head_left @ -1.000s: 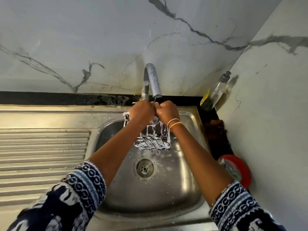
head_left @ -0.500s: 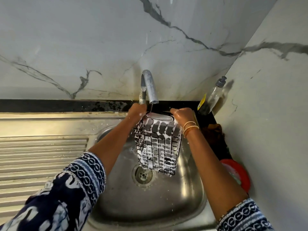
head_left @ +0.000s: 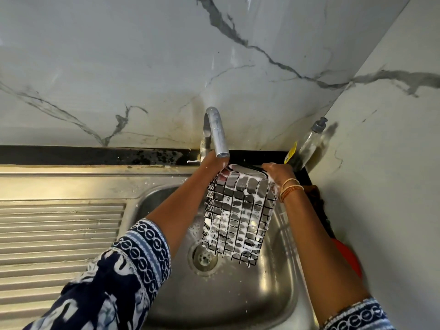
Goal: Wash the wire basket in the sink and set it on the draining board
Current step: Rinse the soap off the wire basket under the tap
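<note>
A black wire basket (head_left: 238,217), coated in white suds, hangs upright over the steel sink (head_left: 250,294), just below the tap spout (head_left: 217,134). My left hand (head_left: 214,166) grips its top left corner, partly hidden behind the spout. My right hand (head_left: 277,173), soapy and wearing bangles, grips the top right corner. The basket's lower end hangs above the drain (head_left: 204,258). The ribbed draining board (head_left: 59,234) lies to the left of the sink.
A soap pump bottle (head_left: 309,141) stands in the back right corner against the marble wall. A red object (head_left: 350,260) sits on the dark counter strip right of the sink, behind my right forearm.
The basket was bunched under both hands at the tap; it now hangs full length, held by its top corners. My hands have moved apart.
</note>
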`<action>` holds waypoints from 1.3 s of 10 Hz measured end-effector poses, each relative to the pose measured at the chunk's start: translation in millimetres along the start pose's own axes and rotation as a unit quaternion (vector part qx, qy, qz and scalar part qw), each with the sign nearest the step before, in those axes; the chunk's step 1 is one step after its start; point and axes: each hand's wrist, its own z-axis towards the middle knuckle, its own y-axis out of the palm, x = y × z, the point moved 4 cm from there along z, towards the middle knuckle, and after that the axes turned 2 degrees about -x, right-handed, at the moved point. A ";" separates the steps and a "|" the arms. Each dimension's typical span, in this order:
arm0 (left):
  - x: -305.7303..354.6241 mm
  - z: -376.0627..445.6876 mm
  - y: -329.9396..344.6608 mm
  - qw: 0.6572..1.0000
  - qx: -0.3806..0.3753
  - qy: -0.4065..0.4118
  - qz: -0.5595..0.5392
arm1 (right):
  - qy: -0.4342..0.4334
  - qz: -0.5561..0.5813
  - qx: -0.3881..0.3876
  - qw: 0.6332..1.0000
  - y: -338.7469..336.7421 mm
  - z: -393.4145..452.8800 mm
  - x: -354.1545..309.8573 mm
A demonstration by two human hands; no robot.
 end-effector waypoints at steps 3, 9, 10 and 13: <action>-12.7 -6.0 -1.2 0.994 -0.072 0.031 -0.082 | 0.017 0.108 0.018 0.994 -3.2 -4.0 16.6; -30.3 -24.0 -53.1 0.963 0.209 0.148 -0.085 | -0.275 -0.219 0.178 0.919 59.7 -83.2 -99.4; -38.6 -20.9 -68.7 0.958 0.217 0.137 -0.125 | -0.334 -0.226 0.143 0.904 60.6 -79.3 -96.0; -46.8 -25.8 -71.9 0.943 0.192 0.115 -0.248 | -0.346 -0.208 0.112 0.908 76.4 -87.3 -126.1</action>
